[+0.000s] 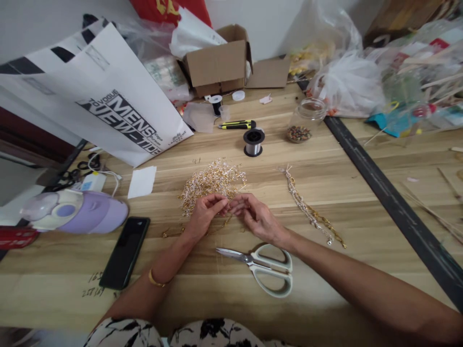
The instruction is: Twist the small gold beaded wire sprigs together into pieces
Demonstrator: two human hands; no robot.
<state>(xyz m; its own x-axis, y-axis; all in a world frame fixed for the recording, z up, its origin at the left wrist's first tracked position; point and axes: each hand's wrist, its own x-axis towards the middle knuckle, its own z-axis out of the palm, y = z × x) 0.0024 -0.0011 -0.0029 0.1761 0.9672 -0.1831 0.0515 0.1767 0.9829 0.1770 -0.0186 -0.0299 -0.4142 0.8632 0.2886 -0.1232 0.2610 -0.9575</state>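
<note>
Pinching narrowly beside the bead pile, the left hand and right hand nearly meet, fingers near a gold chain; what they hold, I cannot tell.

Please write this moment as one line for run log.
Hands: left hand and right hand, close together | Held: too small to tell | Beyond: gold-and-clear pile | Nearer body: scissors, on table

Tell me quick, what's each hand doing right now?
Left hand: fingers pinched closed beside the sparkly pile; anything held is too small to tell.
Right hand: fingers bent toward the left; whether they're holding something can't be told.
</note>
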